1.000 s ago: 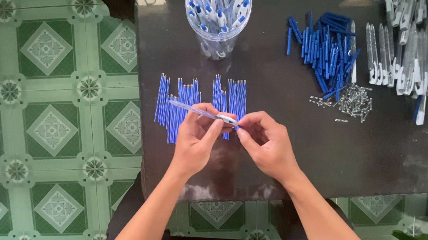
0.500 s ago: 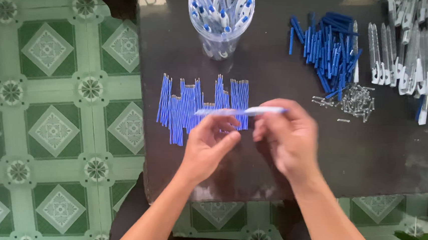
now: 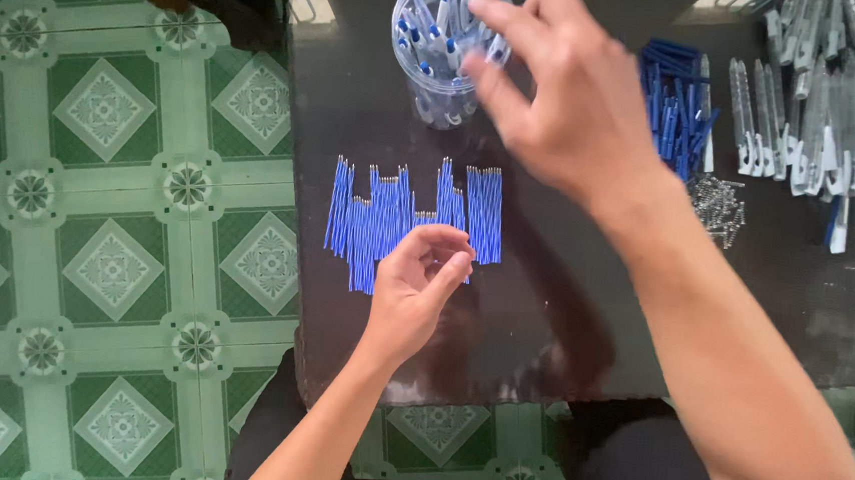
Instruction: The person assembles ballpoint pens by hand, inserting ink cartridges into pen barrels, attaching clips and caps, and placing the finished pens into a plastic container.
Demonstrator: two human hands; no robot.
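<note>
1. My right hand hovered, fingers spread and empty, at the clear plastic cup of assembled pens.
2. My left hand, fingers loosely curled and empty, rested by the blue refills.
3. Best release squarely over the rim.
4. The counter was dark and glossy, above a green tiled floor.

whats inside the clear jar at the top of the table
The clear jar holds finished pens with white bodies and blue tips, standing upright. The right hand covers the jar's right side, so the pens there and the total count cannot be seen.
</note>
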